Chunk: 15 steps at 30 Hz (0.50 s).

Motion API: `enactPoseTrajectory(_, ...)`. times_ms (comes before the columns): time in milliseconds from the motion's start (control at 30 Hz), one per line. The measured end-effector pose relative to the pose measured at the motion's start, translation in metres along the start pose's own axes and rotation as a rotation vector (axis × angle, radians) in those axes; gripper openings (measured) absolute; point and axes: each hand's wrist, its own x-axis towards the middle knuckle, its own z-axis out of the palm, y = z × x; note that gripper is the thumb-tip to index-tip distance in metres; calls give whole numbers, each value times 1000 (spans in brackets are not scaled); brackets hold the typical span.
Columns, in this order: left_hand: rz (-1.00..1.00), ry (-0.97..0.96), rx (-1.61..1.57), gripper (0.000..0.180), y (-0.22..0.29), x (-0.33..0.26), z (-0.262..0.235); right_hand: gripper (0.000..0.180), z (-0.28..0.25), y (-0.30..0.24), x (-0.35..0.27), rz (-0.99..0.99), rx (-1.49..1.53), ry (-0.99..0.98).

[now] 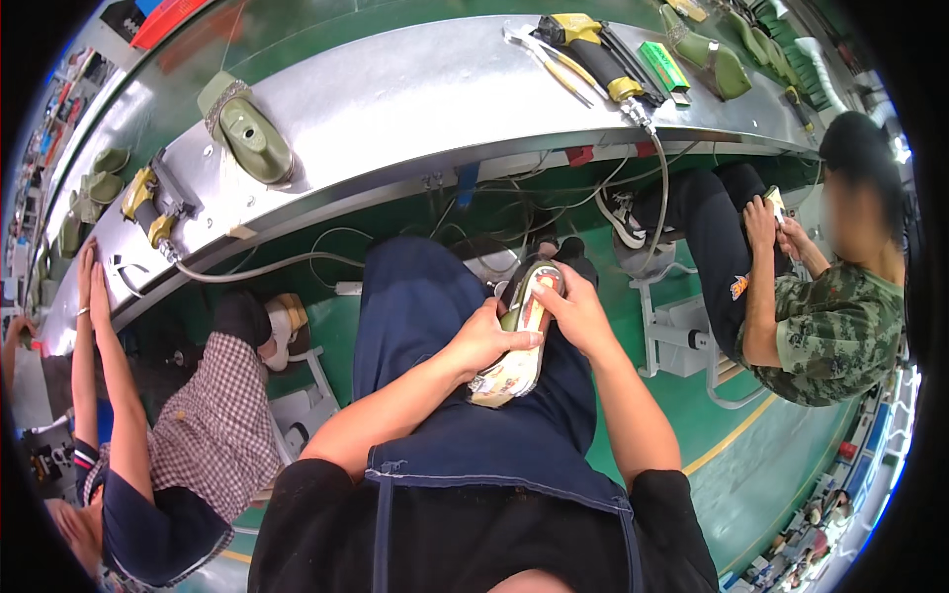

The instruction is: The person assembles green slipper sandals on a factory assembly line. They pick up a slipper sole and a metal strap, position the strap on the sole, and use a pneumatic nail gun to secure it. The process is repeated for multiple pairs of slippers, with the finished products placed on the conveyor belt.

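A metal bench (395, 94) is seen beyond the fingers. A shoe (514, 373) is clamped by the fingers of the left hand (482, 341) and right hand (579, 311), under both thumbs. Beyond the right fingers, a lettered green box (663, 69) is laid.

We wear a black T-shirt (465, 539) with short sleeves; the left sleeve (308, 499) and the right sleeve (670, 509) each end above the elbow. Over it we wear a navy bib apron (484, 440). Its upper hem (494, 479) carries pale contrast stitching, with denser thread at the left corner. Two narrow navy straps (383, 534) run from the bib corners, one per side. Navy fabric (405, 306) covers our thighs; whether it is apron skirt or trousers, we cannot tell. Our left hand (486, 341) and right hand (578, 314) are bare.
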Motion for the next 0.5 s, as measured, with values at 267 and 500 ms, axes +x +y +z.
enactPoseTrajectory(267,-142,-21,-252,76,-20,-7,0,51,20,18,3,29,-30,-32)
enactPoseTrajectory(500,-152,-31,-322,66,-34,-1,-3,57,25,13,3,45,-143,-11)
